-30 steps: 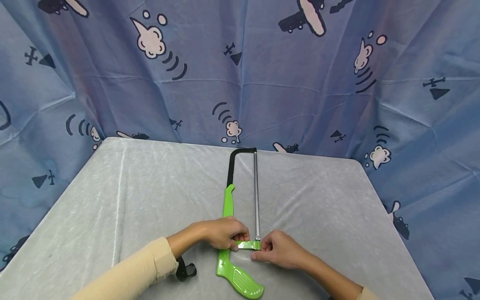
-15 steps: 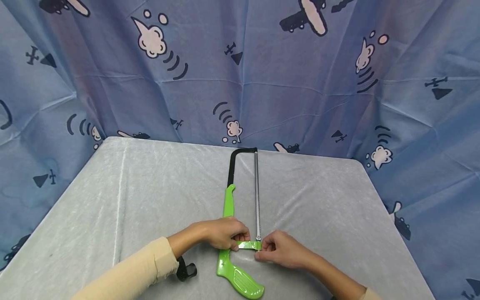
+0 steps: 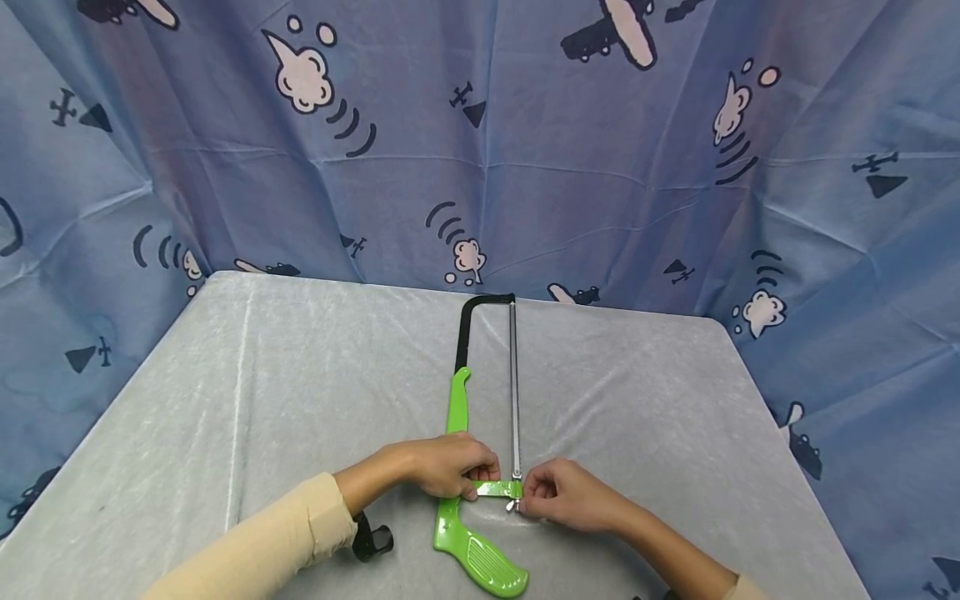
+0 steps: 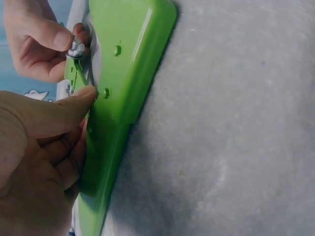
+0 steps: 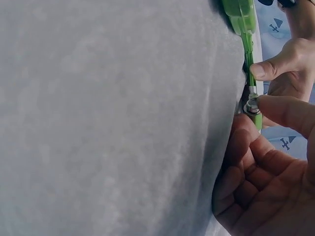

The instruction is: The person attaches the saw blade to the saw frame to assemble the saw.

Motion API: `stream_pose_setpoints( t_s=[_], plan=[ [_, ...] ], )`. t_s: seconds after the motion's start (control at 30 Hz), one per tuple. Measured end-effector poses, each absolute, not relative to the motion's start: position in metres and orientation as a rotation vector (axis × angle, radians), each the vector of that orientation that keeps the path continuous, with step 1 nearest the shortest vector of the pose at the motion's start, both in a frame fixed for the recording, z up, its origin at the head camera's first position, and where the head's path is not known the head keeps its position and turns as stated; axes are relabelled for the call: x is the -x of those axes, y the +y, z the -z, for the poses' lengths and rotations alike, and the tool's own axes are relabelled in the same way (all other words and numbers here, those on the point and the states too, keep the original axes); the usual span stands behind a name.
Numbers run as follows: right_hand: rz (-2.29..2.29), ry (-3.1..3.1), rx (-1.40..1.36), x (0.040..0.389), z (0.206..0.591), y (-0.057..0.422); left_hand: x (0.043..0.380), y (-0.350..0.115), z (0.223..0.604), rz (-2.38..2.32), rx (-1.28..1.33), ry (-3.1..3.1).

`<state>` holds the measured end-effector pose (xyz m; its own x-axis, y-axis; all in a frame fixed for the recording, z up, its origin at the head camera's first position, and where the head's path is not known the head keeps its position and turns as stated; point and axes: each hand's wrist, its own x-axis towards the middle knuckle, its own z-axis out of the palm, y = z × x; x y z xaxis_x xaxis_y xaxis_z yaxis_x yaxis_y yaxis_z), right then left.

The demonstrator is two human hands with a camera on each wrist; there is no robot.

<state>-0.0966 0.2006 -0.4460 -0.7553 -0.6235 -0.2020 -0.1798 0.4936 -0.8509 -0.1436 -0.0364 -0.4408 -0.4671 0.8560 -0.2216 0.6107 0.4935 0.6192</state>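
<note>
A hacksaw (image 3: pixel 457 404) lies on the table, its green handle (image 3: pixel 491 567) toward me and its black front bow (image 3: pixel 463 333) pointing away. A silver blade (image 3: pixel 514 392) runs along its right side. My left hand (image 3: pixel 450 465) grips the green frame and pinches its short cross arm (image 3: pixel 495 489) between thumb and fingers. At that arm's outer end sits a metal wing nut (image 4: pixel 76 49) on a threaded bolt. My right hand (image 3: pixel 566 496) is at this nut; in the right wrist view its thumb touches the nut, with the fingers curled on the other side.
A grey velvety cloth covers the table (image 3: pixel 337 367). Behind it and at both sides hangs a blue printed curtain (image 3: pixel 405 142). A black strap loop (image 3: pixel 372 540) hangs by the left wrist.
My right hand has shifted slightly to the right, and its thumb has drawn back, so the wing nut now shows in the head view. The left hand and hacksaw stay put.
</note>
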Motion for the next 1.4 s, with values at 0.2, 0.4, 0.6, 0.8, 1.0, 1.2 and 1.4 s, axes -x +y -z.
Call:
stream_pose_setpoints(
  t_s=[0.2, 0.4, 0.6, 0.8, 1.0, 1.2, 1.4],
  plan=[
    [1.205, 2.252, 0.694, 0.0966, 0.4461, 0.2005, 0.1436, -0.0366, 0.4407, -0.633, -1.209, 2.234],
    [1.187, 2.267, 0.685, 0.0954, 0.4450, 0.2004, 0.1438, -0.0367, 0.4411, -0.630, -1.215, 2.239],
    [1.187, 2.272, 0.678, 0.0944, 0.4450, 0.1997, 0.1438, -0.0367, 0.4407, -0.630, -1.211, 2.237],
    [1.182, 2.284, 0.674, 0.0935, 0.4447, 0.1989, 0.1439, -0.0365, 0.4405, -0.630, -1.209, 2.234],
    [1.178, 2.279, 0.694, 0.0929, 0.4434, 0.1988, 0.1436, -0.0363, 0.4396, -0.636, -1.210, 2.230],
    [1.142, 2.298, 0.653, 0.0918, 0.4427, 0.1959, 0.1434, -0.0362, 0.4387, -0.637, -1.210, 2.229],
    [1.114, 2.359, 0.609, 0.0910, 0.4422, 0.1914, 0.1436, -0.0363, 0.4399, -0.642, -1.214, 2.225]
  ],
)
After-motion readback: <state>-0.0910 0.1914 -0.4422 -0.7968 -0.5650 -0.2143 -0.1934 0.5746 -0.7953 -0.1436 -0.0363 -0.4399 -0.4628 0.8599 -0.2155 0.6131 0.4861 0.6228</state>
